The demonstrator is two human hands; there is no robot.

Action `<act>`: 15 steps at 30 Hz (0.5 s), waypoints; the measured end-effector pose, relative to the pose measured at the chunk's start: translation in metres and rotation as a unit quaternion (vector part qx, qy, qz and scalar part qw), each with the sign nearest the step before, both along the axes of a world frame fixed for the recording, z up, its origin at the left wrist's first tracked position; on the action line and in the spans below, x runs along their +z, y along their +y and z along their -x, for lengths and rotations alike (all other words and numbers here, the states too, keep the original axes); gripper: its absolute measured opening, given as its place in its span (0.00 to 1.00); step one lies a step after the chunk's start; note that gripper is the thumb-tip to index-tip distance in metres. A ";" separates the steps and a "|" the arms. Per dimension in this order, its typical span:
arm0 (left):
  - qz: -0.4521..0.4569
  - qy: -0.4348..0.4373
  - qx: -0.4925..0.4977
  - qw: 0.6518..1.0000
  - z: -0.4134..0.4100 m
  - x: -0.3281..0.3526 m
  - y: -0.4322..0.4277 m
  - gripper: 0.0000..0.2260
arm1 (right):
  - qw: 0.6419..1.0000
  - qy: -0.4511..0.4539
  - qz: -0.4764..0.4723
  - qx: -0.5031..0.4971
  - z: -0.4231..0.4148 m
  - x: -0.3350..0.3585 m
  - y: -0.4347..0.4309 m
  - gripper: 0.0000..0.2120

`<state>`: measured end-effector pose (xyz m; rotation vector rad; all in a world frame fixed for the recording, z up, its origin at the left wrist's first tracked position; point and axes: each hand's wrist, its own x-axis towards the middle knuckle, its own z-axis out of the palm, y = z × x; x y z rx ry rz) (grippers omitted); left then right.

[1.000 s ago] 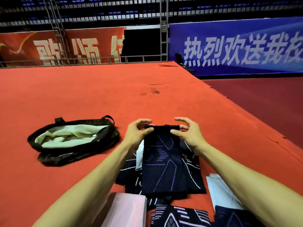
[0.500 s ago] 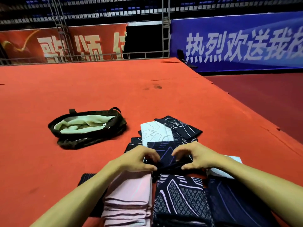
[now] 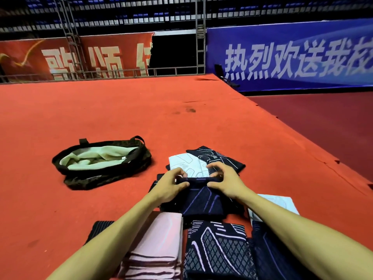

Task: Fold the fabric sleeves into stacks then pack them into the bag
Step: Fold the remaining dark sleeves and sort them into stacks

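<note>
Two hands are working in the lower middle of the frame. We are seeing the left hand (image 3: 171,184) and the right hand (image 3: 224,178) each pinching the far edge of a dark blue sleeve (image 3: 203,201), with the fingers curled over that edge. The sleeve is lying on a loose heap of other sleeves, between a white sleeve (image 3: 187,165) above it in the frame and the pink stack (image 3: 159,239) and patterned dark stack (image 3: 216,249) below it.

We are judging that the fold could be going crooked. The fabric looks thin, and it is resting on uneven pieces, so one corner may be running ahead of the other. It may also be dragging along the pieces under it. The bag (image 3: 90,179) is sitting open at the middle left, well apart from the hands.

The sleeve's long axis is running from the bottom of the frame toward the top, and the pinched edge is pointing to the white sleeve.
</note>
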<state>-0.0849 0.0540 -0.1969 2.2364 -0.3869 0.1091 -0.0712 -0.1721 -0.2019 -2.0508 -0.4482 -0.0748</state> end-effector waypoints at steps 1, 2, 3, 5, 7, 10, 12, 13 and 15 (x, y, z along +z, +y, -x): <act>0.025 -0.006 -0.018 0.999 0.003 0.004 0.001 0.10 | 1.000 -0.010 -0.026 0.000 0.001 0.003 0.000 0.24; 0.042 -0.014 -0.032 0.999 0.007 0.009 0.001 0.10 | 0.999 -0.017 -0.049 0.000 0.003 0.006 -0.001 0.24; 0.057 -0.025 -0.043 0.997 0.011 0.015 0.000 0.10 | 0.997 -0.025 -0.071 0.004 0.007 0.011 -0.003 0.24; 0.089 -0.039 -0.056 0.994 0.018 0.027 -0.004 0.11 | 0.994 -0.054 -0.090 0.014 0.016 0.020 -0.007 0.21; 0.122 -0.042 -0.062 0.990 0.025 0.040 -0.009 0.13 | 0.992 -0.082 -0.095 0.010 0.025 0.031 -0.012 0.18; 0.157 -0.052 -0.077 0.983 0.041 0.056 -0.020 0.15 | 0.991 -0.100 -0.093 -0.010 0.041 0.047 -0.025 0.15; 0.174 -0.059 -0.084 0.979 0.055 0.067 -0.029 0.17 | 0.989 -0.109 -0.101 -0.014 0.059 0.061 -0.038 0.14; 0.184 -0.061 -0.088 0.977 0.064 0.074 -0.034 0.18 | 0.988 -0.114 -0.106 -0.013 0.071 0.070 -0.046 0.13; 0.217 -0.058 -0.107 0.969 0.083 0.087 -0.048 0.20 | 0.985 -0.125 -0.115 -0.011 0.096 0.092 -0.061 0.12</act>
